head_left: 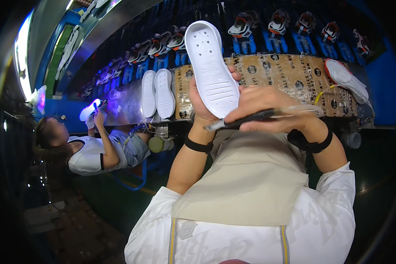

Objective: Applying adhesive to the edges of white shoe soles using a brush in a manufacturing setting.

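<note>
My left hand [202,108] grips a white shoe sole [210,66] from beneath, fingertips showing along its right edge. The sole stands nearly upright in view, with small holes in its upper part and grooves lower down. In my right hand [268,103] is a black-handled brush [255,118], held closed in the fingers with a clear tube trailing from its back end. The brush's pale tip, slightly blurred, lies just below the sole's lower end; whether it touches cannot be made out. A pair of white soles [156,93] rests on the bench to the left.
Printed cardboard [290,75] covers the bench. A white shoe part with red trim [345,79] lies at the right. Unfinished shoes [279,22] stand on blue holders behind. To the left a co-worker [99,149] holds a sole under violet light. A yellow-green container [160,144] hangs below the bench.
</note>
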